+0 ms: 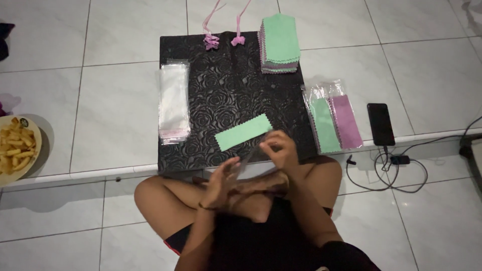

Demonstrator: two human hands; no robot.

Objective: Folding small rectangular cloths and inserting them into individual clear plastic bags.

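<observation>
Hands meet low over a black mat [226, 95] on the white tiled floor [115, 100]. The left hand [221, 183] and the right hand [277, 149] both pinch a clear bag [247, 159] between them, fingers curled on its edges. A green cloth [243, 132] lies flat on the mat, just above the hands. A pile of clear bags [173, 100] sits on the mat's left side. A stack of cloths [279, 44] sits at its far right corner. Two bagged cloths [332, 122] lie on the floor beside a phone [380, 124]. A plate of fries [16, 148] is far left.
</observation>
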